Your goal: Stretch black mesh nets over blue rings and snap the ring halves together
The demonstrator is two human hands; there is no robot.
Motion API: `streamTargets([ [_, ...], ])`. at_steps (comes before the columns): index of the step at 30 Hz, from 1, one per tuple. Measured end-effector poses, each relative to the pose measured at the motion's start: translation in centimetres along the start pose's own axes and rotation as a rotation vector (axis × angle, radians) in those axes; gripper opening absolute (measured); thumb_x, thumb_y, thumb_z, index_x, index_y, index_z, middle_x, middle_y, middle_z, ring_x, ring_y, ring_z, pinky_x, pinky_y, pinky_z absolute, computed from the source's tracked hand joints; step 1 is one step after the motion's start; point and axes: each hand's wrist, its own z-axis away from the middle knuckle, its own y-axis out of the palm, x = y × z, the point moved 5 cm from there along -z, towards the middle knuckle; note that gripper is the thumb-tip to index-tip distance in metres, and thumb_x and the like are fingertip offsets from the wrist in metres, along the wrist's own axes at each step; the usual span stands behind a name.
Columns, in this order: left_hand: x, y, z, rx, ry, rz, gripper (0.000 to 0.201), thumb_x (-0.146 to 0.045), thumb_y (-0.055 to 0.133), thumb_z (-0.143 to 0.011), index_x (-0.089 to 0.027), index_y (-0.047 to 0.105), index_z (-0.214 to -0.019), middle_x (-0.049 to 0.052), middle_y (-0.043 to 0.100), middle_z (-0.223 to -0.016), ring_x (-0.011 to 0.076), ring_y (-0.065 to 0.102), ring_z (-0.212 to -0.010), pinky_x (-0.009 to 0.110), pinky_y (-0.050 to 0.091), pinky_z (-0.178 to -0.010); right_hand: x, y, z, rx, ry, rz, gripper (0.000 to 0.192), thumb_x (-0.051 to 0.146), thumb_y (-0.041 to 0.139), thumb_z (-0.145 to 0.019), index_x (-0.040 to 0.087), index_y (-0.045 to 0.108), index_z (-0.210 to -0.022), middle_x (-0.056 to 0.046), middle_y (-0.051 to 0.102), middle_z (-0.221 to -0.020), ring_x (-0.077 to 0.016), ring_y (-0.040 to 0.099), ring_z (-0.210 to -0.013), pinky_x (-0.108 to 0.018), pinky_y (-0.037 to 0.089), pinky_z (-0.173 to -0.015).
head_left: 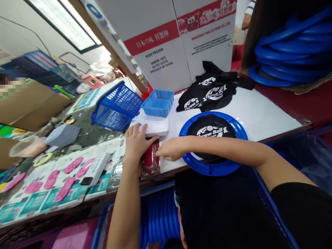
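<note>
My left hand [137,140] lies flat, fingers spread, on the near corner of a white stack of sheets [155,124]. Just right of it my right hand [169,149] is pinched low at the white table's edge, beside a red item in clear wrap [150,159]; what it pinches is hidden. My right forearm crosses a blue ring with black "Throw Ball" mesh [212,129] lying flat on the table. Several loose black mesh pieces [210,93] are heaped behind it.
A small blue tray [157,102] sits on the white stack, a tipped blue basket [116,107] to its left. White cartons [171,41] stand behind. Pink parts [64,180] on printed cards lie left. Blue hoops [290,52] are stacked at right and below the table [158,218].
</note>
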Motion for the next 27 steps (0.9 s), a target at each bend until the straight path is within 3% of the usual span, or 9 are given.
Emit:
streamTargets([
  [5,-1.5,0.1,0.2,0.054,0.085,-0.084,0.056,-0.028,0.071,-0.092,-0.023,0.063,-0.147,0.022,0.064,-0.15,0.0463,0.055,-0.139,0.07,0.038,-0.117,-1.2,0.0,8.8,-0.095,0.006,0.124,0.024,0.018,0.052,-0.107,0.014,0.072,-0.118,-0.013,0.079,-0.115,-0.0286,0.071,-0.105,-0.041,0.056,-0.087],
  [10,-3.1,-0.4,0.4,0.067,0.117,-0.084,0.047,-0.028,0.06,-0.099,-0.015,0.065,-0.145,0.026,0.068,-0.141,0.0454,0.064,-0.126,0.061,0.048,-0.106,-4.1,0.8,16.9,-0.366,0.118,0.056,0.028,0.02,0.052,-0.108,0.016,0.075,-0.123,-0.014,0.077,-0.132,-0.0308,0.068,-0.126,-0.05,0.057,-0.106],
  [15,-4.5,0.2,1.8,0.106,0.127,-0.158,0.045,-0.025,0.058,-0.099,-0.012,0.065,-0.142,0.026,0.07,-0.137,0.044,0.066,-0.122,0.055,0.053,-0.097,-5.0,1.3,23.4,-0.565,0.214,-0.03,0.034,0.018,0.051,-0.106,0.022,0.077,-0.129,-0.012,0.076,-0.138,-0.0329,0.066,-0.135,-0.059,0.057,-0.113],
  [21,-5.3,0.4,2.2,0.083,0.076,-0.142,0.043,-0.026,0.057,-0.1,-0.012,0.065,-0.14,0.026,0.071,-0.134,0.0438,0.067,-0.12,0.054,0.054,-0.093,-8.6,3.4,28.5,-0.712,0.4,-0.017,0.032,0.025,0.053,-0.106,0.029,0.077,-0.128,-0.012,0.071,-0.147,-0.036,0.062,-0.142,-0.065,0.056,-0.115],
  [27,-6.1,-0.2,1.6,0.155,0.011,-0.192,0.036,-0.024,0.059,-0.097,-0.015,0.067,-0.131,0.023,0.069,-0.134,0.0415,0.067,-0.117,0.049,0.058,-0.087,-12.9,5.7,30.2,-0.78,0.575,-0.053,0.031,0.031,0.052,-0.107,0.026,0.074,-0.128,-0.017,0.065,-0.152,-0.0383,0.061,-0.143,-0.067,0.053,-0.117],
])
